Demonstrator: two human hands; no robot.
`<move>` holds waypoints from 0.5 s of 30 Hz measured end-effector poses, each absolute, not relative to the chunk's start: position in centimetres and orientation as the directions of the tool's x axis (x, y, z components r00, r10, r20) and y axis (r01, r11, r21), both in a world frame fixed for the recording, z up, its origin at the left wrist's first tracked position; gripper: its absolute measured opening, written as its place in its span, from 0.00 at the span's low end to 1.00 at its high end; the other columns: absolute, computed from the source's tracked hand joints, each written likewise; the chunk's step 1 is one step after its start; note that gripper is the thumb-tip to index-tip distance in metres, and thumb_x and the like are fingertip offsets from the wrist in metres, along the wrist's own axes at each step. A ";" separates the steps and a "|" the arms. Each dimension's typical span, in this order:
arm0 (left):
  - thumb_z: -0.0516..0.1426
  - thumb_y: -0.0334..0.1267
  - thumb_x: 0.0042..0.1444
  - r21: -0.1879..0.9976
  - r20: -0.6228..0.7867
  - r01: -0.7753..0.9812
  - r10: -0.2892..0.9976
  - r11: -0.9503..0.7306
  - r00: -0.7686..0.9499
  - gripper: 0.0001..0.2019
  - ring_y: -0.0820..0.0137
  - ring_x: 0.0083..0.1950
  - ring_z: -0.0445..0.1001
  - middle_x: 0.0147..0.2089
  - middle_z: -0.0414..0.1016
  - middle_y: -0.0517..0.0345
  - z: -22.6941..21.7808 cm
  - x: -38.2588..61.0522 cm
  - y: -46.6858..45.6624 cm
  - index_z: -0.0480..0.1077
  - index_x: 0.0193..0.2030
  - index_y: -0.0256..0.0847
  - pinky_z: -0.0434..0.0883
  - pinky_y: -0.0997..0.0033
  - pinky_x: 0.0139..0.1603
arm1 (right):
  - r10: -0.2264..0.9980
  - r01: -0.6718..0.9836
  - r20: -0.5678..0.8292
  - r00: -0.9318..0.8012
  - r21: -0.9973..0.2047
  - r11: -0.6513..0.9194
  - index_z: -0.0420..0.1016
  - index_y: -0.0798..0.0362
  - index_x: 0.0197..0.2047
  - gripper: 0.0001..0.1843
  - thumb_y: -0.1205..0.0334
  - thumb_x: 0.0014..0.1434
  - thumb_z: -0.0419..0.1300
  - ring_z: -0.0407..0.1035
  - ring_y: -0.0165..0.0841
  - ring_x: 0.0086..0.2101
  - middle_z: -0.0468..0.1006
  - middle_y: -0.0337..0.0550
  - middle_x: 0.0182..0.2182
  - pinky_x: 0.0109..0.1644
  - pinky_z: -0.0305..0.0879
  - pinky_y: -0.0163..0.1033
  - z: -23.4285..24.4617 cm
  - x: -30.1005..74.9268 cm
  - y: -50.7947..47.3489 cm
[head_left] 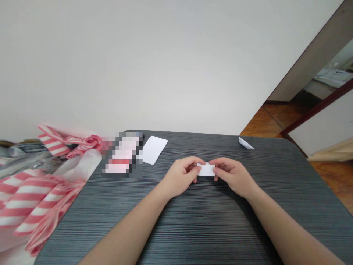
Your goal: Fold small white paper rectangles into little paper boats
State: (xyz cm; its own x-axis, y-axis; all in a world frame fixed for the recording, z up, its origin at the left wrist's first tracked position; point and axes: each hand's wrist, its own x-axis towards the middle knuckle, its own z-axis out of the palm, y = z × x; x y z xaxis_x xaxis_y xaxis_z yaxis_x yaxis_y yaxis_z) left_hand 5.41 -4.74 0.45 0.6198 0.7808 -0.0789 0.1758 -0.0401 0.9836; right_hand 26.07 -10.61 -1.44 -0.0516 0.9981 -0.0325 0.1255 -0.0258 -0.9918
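Small white paper (206,170) is being pinched at both ends over the bench (193,228): by the left hand (180,176) at its 9 o'clock, by the right hand (234,176) at its 3. A skewed crease is being risked if pressure is being applied unevenly; a tear, if ends are being pulled apart. Folded white paper (245,143) at 2 o'clock isn't being held; it could be getting knocked if the right hand is being swung outward. Loose white sheet (156,150), 10 o'clock, isn't being weighted either.

Both hands (178,178) bare; L & R forearms (132,224) bare too, tapering twd wrists (164,192).
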 end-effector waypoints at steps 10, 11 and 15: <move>0.57 0.39 0.60 0.992 -0.097 0.121 0.781 0.027 0.617 0.17 0.78 0.24 0.68 0.31 0.69 0.64 -0.2 5.6 -4.8 0.66 0.55 0.39 0.65 0.78 0.24 | 1.000 0.089 -0.024 -0.011 -0.996 -0.023 0.76 0.52 0.45 0.12 0.59 0.58 0.65 0.72 0.30 0.27 0.76 0.38 0.30 0.35 0.71 0.39 -1.7 25.9 -10.5; 0.56 0.40 0.60 0.990 -0.113 0.139 0.766 0.031 0.633 0.16 0.78 0.23 0.67 0.30 0.71 0.63 -0.2 5.6 -4.8 0.66 0.54 0.38 0.64 0.78 0.23 | 1.000 0.086 -0.024 -0.008 -0.996 -0.023 0.76 0.52 0.45 0.12 0.59 0.58 0.64 0.72 0.30 0.27 0.77 0.39 0.30 0.35 0.71 0.39 -1.6 25.8 -10.5; 0.54 0.43 0.63 0.982 -0.151 0.184 0.723 0.033 0.674 0.12 0.78 0.21 0.67 0.33 0.77 0.57 -0.2 5.6 -4.8 0.69 0.47 0.38 0.63 0.78 0.22 | 1.000 0.068 -0.027 0.002 -0.997 -0.027 0.76 0.52 0.45 0.12 0.61 0.57 0.65 0.72 0.30 0.28 0.77 0.39 0.30 0.34 0.72 0.38 -1.3 25.5 -10.5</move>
State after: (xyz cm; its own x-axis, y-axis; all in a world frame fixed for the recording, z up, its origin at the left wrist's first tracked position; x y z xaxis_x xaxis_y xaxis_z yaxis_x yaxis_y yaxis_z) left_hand 5.65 -4.77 -0.18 0.6739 0.7233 -0.1505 0.1836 0.0334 0.9824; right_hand 25.51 -10.54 -1.34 0.0019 0.9996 -0.0271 0.0678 -0.0272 -0.9973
